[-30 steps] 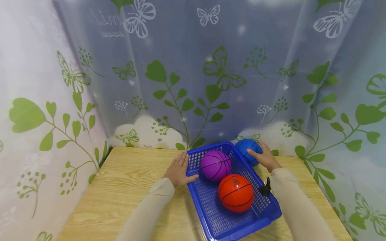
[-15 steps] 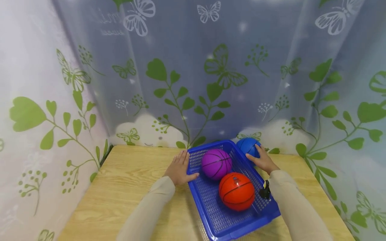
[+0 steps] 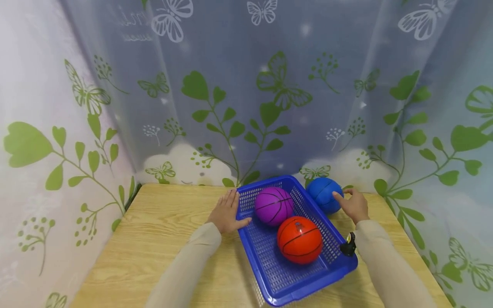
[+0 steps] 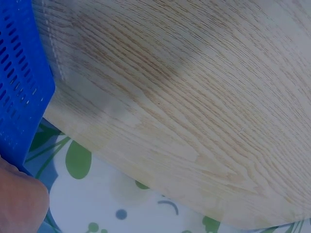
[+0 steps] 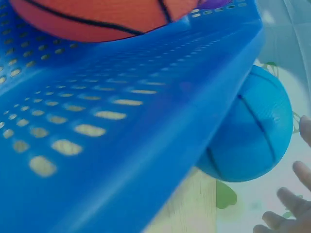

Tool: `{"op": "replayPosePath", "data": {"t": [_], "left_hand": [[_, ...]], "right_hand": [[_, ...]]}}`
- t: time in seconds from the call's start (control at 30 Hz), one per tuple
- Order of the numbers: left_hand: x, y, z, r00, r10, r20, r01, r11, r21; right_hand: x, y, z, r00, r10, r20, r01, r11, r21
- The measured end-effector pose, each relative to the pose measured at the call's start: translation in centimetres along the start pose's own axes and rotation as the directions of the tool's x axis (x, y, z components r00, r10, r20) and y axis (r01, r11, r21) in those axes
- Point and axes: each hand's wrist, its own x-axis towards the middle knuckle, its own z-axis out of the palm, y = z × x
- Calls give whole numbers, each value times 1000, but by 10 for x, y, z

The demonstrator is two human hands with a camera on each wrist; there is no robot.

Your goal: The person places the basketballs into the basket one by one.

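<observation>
A blue plastic basket (image 3: 265, 282) holds a purple ball (image 3: 274, 206) and a red-orange ball (image 3: 299, 239), both with black basketball lines. My left hand (image 3: 227, 212) rests along the basket's left rim, its fingers straight and its thumb lying over the edge. Behind the basket's right side sits a blue ball (image 3: 325, 195) on the table. At that ball's right is my right hand (image 3: 354, 205), thumb toward it. In the right wrist view, spread fingers (image 5: 289, 198) show a gap from the blue ball (image 5: 252, 131).
The wooden table (image 3: 173, 239) extends left of the basket. A patterned curtain (image 3: 231, 107) hangs right behind the table and at both sides. A small black object (image 3: 348, 245) is by the right sleeve, near the basket's right rim.
My right hand has moved right, from over the blue ball to its right side. The blue ball has shifted slightly right, away from the basket. My left hand stays on the rim.
</observation>
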Motion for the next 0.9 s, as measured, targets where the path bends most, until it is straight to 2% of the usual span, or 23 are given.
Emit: {"op": "replayPosePath", "data": {"t": [0.1, 0.2, 0.27, 0.33, 0.43, 0.53, 0.63, 0.7, 0.77, 0.9], "left_hand": [[0, 1, 0, 1000, -2, 6, 2, 1000, -7], [0, 3, 0, 1000, -2, 0, 2, 1000, -20], [1, 3, -1, 1000, -1, -6, 0, 1000, -20], [1, 4, -3, 1000, 2, -13, -3, 1000, -30], [1, 4, -5, 1000, 8, -16, -8, 1000, -30], [0, 5, -7, 1000, 7, -11, -8, 1000, -26], [-1, 4, -8, 1000, 2, 2, -2, 1000, -16], [-1, 4, -7, 1000, -5, 14, 5, 1000, -17], [-2, 4, -6, 1000, -12, 18, 13, 1000, -22], [-2, 2, -2, 1000, -18, 5, 18, 1000, -21]], "right_hand": [[6, 3, -2, 999, -27, 24, 27, 999, 18], [12, 5, 0, 990, -59, 131, 60, 998, 1], [14, 5, 2, 983, -64, 174, 67, 998, -12], [13, 5, 5, 987, -78, 143, 84, 996, -35], [9, 5, 7, 995, -97, 5, 97, 994, -54], [5, 9, 10, 981, -116, -156, 102, 990, -95], [2, 13, 13, 960, -115, -254, 87, 989, -116], [1, 16, 14, 958, -90, -273, 63, 992, -107], [2, 17, 14, 965, -60, -255, 44, 997, -69], [6, 18, 13, 993, 5, -117, -4, 1000, 16]]}}
